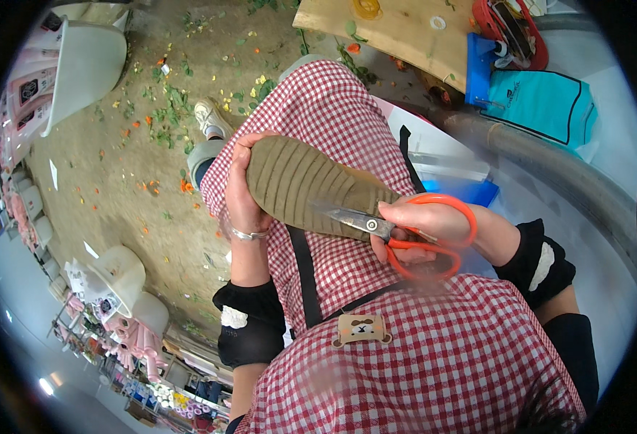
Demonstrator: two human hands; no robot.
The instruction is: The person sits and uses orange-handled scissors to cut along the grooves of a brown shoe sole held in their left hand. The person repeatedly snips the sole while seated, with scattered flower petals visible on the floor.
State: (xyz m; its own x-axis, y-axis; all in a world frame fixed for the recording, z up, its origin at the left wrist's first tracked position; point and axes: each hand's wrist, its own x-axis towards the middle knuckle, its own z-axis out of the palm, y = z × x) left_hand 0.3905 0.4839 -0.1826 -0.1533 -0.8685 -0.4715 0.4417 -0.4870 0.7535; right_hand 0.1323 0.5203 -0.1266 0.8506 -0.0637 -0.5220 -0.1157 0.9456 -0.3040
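A shoe (pixel 300 181) lies over my lap with its ridged brown sole facing up. My left hand (pixel 243 192) grips it round the broad toe end, a silver bangle at the wrist. My right hand (pixel 431 223) holds scissors (pixel 371 225) with orange loop handles, fingers through and around the loops. Their metal blades lie together or nearly so, pointing left across the sole toward its middle. Near the heel, my right fingertips are close to the shoe's edge. The shoe's upper is mostly hidden, and I cannot tell whether a foot is in it.
A red-and-white checked apron (pixel 434 354) covers my lap. One white sneaker (pixel 208 118) stands on the floor (pixel 108 195) among leaves and petals. At upper right are a wooden board (pixel 405 32), a turquoise bag (pixel 543 105) and a grey pipe (pixel 543 155). White bins (pixel 90 69) stand left.
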